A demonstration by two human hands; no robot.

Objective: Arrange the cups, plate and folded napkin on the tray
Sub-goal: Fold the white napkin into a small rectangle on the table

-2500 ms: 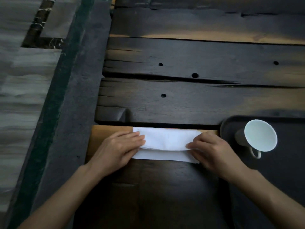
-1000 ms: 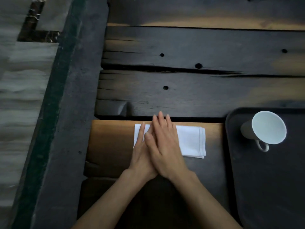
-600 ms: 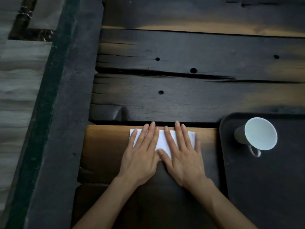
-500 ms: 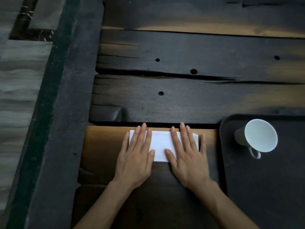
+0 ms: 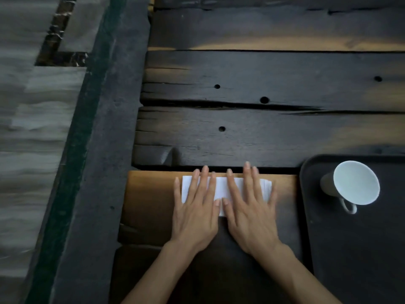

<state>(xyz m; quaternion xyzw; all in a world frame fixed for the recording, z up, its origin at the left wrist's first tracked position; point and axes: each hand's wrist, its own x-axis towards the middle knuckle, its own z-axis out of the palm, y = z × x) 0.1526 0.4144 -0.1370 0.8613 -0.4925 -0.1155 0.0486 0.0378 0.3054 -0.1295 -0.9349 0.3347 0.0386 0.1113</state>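
Observation:
A white folded napkin point(image 5: 221, 187) lies on the wooden table near its front edge. My left hand point(image 5: 196, 207) presses flat on its left half, fingers straight and spread. On the right half my right hand point(image 5: 249, 207) lies flat too, and much of the cloth is hidden under both palms. To the right sits a dark tray point(image 5: 306, 216) with a white cup point(image 5: 355, 183) standing in its far left corner, handle toward me. No plate is in view.
The table is made of dark, cracked wooden planks point(image 5: 263, 132) with small holes. A dark stone ledge point(image 5: 105, 150) runs along its left side, with pale floor tiles point(image 5: 28, 128) beyond.
The napkin was folded narrower. Both hands met at its middle, then slid apart over it; now they lie flat side by side, thumbs nearly touching.

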